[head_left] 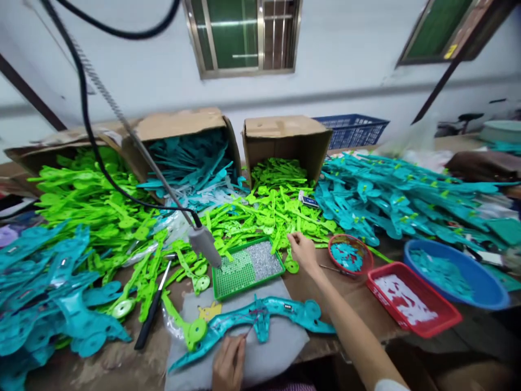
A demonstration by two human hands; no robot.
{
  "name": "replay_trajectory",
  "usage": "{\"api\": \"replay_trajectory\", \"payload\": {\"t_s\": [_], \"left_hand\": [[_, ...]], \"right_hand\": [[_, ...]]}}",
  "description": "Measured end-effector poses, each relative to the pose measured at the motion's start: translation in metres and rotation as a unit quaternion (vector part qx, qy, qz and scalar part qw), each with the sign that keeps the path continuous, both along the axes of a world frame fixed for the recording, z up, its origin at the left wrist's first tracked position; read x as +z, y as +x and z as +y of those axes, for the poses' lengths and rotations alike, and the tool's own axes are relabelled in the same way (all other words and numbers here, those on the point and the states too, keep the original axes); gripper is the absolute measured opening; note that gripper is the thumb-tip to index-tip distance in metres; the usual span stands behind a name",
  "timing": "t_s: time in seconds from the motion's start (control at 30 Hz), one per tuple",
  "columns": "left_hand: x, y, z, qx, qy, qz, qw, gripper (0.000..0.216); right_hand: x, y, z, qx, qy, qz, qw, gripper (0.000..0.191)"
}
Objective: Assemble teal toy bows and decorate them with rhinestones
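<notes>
Apparent picking step: left hand (228, 363), fingertips closed, seemingly pinches wire (249, 330) at turquoise frame (264, 312), near centre; right hand (302, 251), fingers bunched, contents unclear, hovers beside green parts (268, 212); selection calls for precise pinching.

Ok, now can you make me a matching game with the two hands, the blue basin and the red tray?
Things
1. left hand
2. blue basin
3. right hand
4. red tray

Where or what
A. has white pieces inside
B. is out by the bright green pieces
C. is down at the near side of the long teal part
D. has teal pieces inside

Right pairs: 1-C, 2-D, 3-B, 4-A
</notes>
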State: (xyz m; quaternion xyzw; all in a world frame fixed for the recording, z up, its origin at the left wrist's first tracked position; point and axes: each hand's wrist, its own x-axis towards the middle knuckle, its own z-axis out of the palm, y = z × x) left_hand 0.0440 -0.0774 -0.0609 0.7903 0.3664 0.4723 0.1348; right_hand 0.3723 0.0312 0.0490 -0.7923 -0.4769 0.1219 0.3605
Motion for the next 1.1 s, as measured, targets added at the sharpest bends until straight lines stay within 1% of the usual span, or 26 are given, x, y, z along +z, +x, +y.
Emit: {"api": "replay_trajectory", "payload": {"t_s": [0.07,0.13,0.17,0.23,0.3,0.37,0.43,0.5,0.53,0.57,0.63,0.73,0.87,0.93,1.0,1.03,1.07,1.1], "left_hand": [[0.0,0.001,0.001,-0.004,0.016,0.009,1.0,0.04],[0.007,0.003,0.0,-0.016,0.014,0.021,1.0,0.037],[0.012,0.004,0.0,-0.02,0.012,0.027,0.999,0.035],[0.02,0.005,-0.001,-0.024,0.007,0.04,0.999,0.032],[0.024,0.006,-0.002,-0.028,0.005,0.052,0.998,0.029],[0.024,0.007,-0.003,-0.025,0.004,0.059,0.998,0.026],[0.022,0.007,-0.003,-0.028,0.012,0.058,0.998,0.022],[0.02,0.006,-0.001,-0.035,0.015,0.045,0.998,0.021],[0.019,0.005,0.0,-0.036,0.008,0.033,0.999,0.021],[0.019,0.003,0.001,-0.033,-0.007,0.019,0.999,0.02],[0.02,-0.003,0.003,-0.025,-0.052,-0.007,0.998,0.019],[0.027,-0.016,0.0,-0.016,-0.115,-0.037,0.992,0.017],[0.043,-0.029,-0.003,-0.008,-0.172,-0.058,0.983,0.018],[0.056,-0.029,0.004,0.04,-0.199,-0.084,0.975,0.02],[0.073,-0.024,0.019,0.106,-0.215,-0.125,0.963,0.024],[0.082,-0.02,0.029,0.125,-0.217,-0.143,0.958,0.026],[0.092,-0.014,0.04,0.127,-0.214,-0.156,0.956,0.027],[0.102,-0.006,0.051,0.112,-0.212,-0.162,0.957,0.028]], "right_hand": [[-0.002,-0.006,0.015,0.012,-0.055,-0.031,0.998,0.047],[-0.005,-0.012,0.024,0.028,-0.12,-0.061,0.99,0.054],[-0.007,-0.012,0.026,0.033,-0.14,-0.066,0.987,0.057],[-0.012,-0.006,0.022,0.034,-0.141,-0.05,0.988,0.053],[-0.018,0.006,0.009,0.031,-0.133,-0.031,0.99,0.046],[-0.024,0.016,-0.014,0.029,-0.099,0.002,0.995,0.044],[-0.029,0.021,-0.042,0.037,-0.017,0.088,0.995,0.046],[-0.032,0.019,-0.069,0.049,0.074,0.19,0.978,0.05],[-0.034,0.017,-0.08,0.054,0.105,0.228,0.966,0.052],[-0.035,0.014,-0.089,0.057,0.119,0.25,0.959,0.053],[-0.035,0.01,-0.101,0.055,0.121,0.267,0.954,0.053],[-0.034,0.008,-0.107,0.05,0.118,0.286,0.95,0.051],[-0.036,0.012,-0.109,0.048,0.124,0.293,0.947,0.052],[-0.042,0.013,-0.111,0.047,0.126,0.291,0.947,0.053],[-0.049,0.011,-0.112,0.051,0.112,0.296,0.947,0.052],[-0.053,0.01,-0.112,0.055,0.1,0.301,0.947,0.052],[-0.056,0.008,-0.111,0.061,0.089,0.306,0.946,0.052],[-0.059,0.006,-0.11,0.065,0.082,0.308,0.946,0.052]]}}
